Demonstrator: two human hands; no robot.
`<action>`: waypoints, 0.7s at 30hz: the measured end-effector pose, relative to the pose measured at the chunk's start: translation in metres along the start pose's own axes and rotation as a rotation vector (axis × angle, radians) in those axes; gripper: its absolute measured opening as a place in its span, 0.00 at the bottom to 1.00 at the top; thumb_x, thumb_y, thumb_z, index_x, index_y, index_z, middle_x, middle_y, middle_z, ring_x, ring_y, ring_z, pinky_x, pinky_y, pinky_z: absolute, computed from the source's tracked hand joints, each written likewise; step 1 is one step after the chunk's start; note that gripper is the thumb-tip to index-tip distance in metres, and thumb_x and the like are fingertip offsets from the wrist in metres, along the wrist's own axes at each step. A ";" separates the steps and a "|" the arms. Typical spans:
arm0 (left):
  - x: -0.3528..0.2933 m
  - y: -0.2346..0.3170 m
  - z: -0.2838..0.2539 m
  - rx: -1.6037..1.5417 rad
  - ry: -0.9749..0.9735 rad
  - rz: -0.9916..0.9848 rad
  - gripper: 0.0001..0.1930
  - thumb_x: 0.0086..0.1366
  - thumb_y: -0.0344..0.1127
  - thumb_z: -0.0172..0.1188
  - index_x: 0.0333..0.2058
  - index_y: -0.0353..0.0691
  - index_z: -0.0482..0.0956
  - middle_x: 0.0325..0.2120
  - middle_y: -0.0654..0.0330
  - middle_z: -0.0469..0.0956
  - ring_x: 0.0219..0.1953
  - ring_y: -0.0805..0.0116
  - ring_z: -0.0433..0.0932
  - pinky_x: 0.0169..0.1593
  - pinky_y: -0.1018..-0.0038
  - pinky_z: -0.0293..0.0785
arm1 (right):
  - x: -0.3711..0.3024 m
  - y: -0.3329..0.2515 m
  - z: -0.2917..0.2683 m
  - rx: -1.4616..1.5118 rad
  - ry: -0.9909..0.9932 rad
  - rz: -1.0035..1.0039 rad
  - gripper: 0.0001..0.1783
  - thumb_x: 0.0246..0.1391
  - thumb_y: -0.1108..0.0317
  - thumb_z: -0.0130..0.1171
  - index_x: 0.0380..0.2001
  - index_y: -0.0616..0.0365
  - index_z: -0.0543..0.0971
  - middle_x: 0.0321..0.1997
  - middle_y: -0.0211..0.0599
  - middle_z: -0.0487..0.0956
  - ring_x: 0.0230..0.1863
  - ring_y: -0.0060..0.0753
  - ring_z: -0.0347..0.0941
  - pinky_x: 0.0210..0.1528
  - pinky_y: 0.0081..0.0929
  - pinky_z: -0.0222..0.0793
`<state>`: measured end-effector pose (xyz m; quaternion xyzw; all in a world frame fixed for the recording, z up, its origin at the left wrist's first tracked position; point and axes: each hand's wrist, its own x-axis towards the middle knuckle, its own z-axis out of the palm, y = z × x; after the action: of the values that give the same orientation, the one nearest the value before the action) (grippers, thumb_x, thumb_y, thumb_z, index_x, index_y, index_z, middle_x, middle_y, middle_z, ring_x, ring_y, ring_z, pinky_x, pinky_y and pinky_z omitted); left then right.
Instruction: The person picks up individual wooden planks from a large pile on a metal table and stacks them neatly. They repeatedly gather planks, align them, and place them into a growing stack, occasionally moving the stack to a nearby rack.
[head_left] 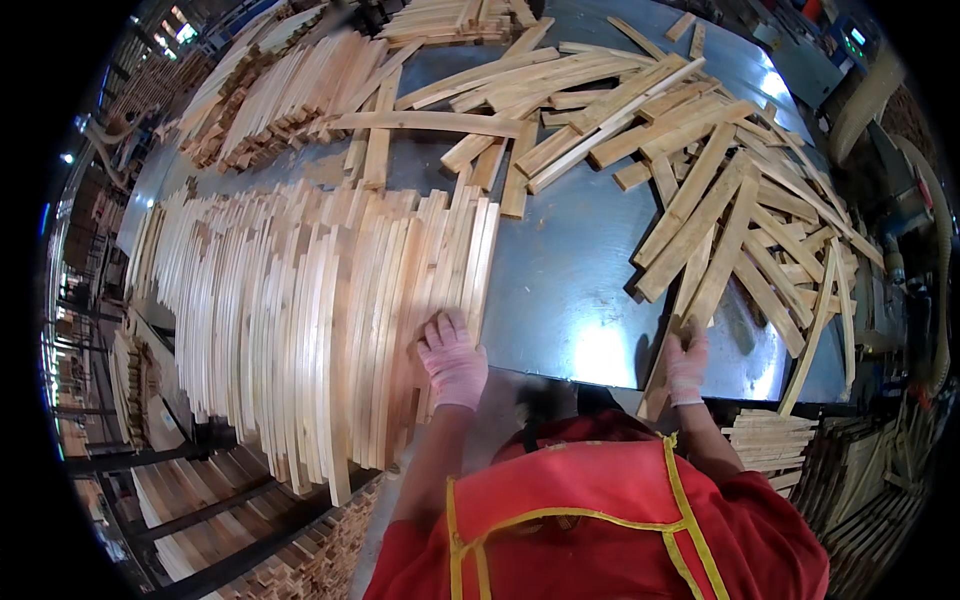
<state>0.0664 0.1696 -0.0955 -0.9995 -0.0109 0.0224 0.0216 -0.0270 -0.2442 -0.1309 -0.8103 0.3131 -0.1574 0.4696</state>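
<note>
My left hand [455, 362], in a pale pink work glove, rests with fingers stretched out on the right side of a long row of wooden slats [300, 300]. These slats stand close together on the left, their near ends uneven. On the right, my gloved right hand [687, 370] is closed around the near end of a wooden board [657, 380], which juts past the table's front edge. Its far end lies under or against a loose heap of boards [715, 220]; exactly which cannot be made out. The right fingers are partly hidden.
A shiny metal table [560, 280] carries the wood. More stacked slats [290, 90] lie at the far left, and a curved board [430, 122] lies across the middle. Below the table are racks with boards [215, 500] at left and stacked wood [770, 445] at right.
</note>
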 end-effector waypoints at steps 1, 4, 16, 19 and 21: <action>0.004 0.001 0.000 0.004 -0.008 0.019 0.49 0.60 0.53 0.68 0.75 0.40 0.58 0.73 0.50 0.62 0.73 0.46 0.62 0.70 0.45 0.60 | 0.009 -0.007 -0.003 0.094 0.003 0.105 0.33 0.61 0.68 0.67 0.68 0.66 0.74 0.58 0.49 0.84 0.57 0.41 0.81 0.64 0.34 0.73; 0.010 0.001 -0.018 0.058 -0.090 0.042 0.49 0.59 0.55 0.67 0.74 0.40 0.58 0.72 0.50 0.62 0.72 0.44 0.61 0.71 0.44 0.59 | 0.042 -0.087 -0.014 0.032 -0.040 0.136 0.29 0.63 0.61 0.65 0.64 0.66 0.79 0.56 0.54 0.86 0.55 0.41 0.85 0.61 0.34 0.76; 0.032 0.013 -0.011 0.103 -0.085 0.091 0.56 0.55 0.59 0.72 0.76 0.43 0.55 0.74 0.49 0.57 0.75 0.42 0.55 0.74 0.44 0.54 | 0.193 -0.094 0.039 -0.576 0.186 -0.068 0.47 0.48 0.61 0.73 0.71 0.61 0.67 0.70 0.56 0.70 0.71 0.58 0.68 0.71 0.47 0.69; 0.021 0.005 0.001 0.126 -0.027 0.067 0.54 0.55 0.58 0.73 0.76 0.47 0.56 0.74 0.49 0.57 0.75 0.42 0.55 0.74 0.43 0.53 | 0.171 -0.090 0.044 -0.173 0.081 -0.087 0.47 0.48 0.70 0.68 0.73 0.62 0.65 0.70 0.56 0.72 0.70 0.55 0.71 0.71 0.42 0.69; 0.016 0.001 0.001 0.099 -0.054 0.057 0.54 0.55 0.58 0.73 0.75 0.50 0.56 0.74 0.50 0.56 0.75 0.41 0.55 0.75 0.42 0.52 | 0.092 -0.140 0.039 0.120 -0.075 -0.011 0.48 0.48 0.79 0.62 0.76 0.62 0.63 0.67 0.55 0.77 0.65 0.46 0.76 0.68 0.35 0.71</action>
<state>0.0828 0.1694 -0.0972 -0.9961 0.0182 0.0503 0.0700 0.1142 -0.2278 -0.0337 -0.7878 0.2809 -0.1482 0.5277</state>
